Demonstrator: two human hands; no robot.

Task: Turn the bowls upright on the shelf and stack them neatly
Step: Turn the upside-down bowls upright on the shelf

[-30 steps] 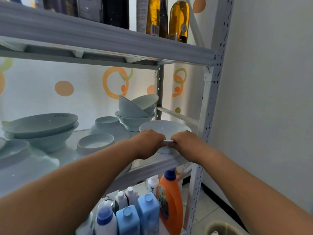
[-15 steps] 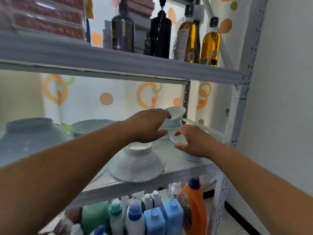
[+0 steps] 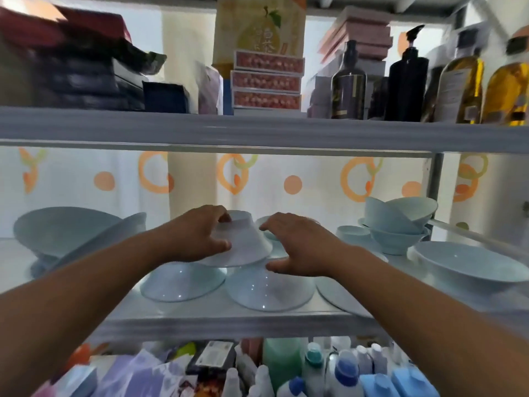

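Observation:
My left hand grips an upside-down pale blue bowl, lifted and tilted above the middle shelf. My right hand hovers open just to its right, fingers spread, touching nothing that I can tell. Below them two more bowls lie upside down: one at front left, one at front centre. An upright wide bowl sits at the right. Behind it stands an untidy pile of bowls, some tilted. At the far left large bowls lean on each other.
The upper shelf hangs close above the bowls, carrying boxes and bottles. A metal post stands at the right rear. Cleaning bottles and packets crowd the level below.
The view swung left to the shelf's centre. My left hand has closed on an upside-down bowl and lifted it; my right hand left the right-hand bowl and came beside it.

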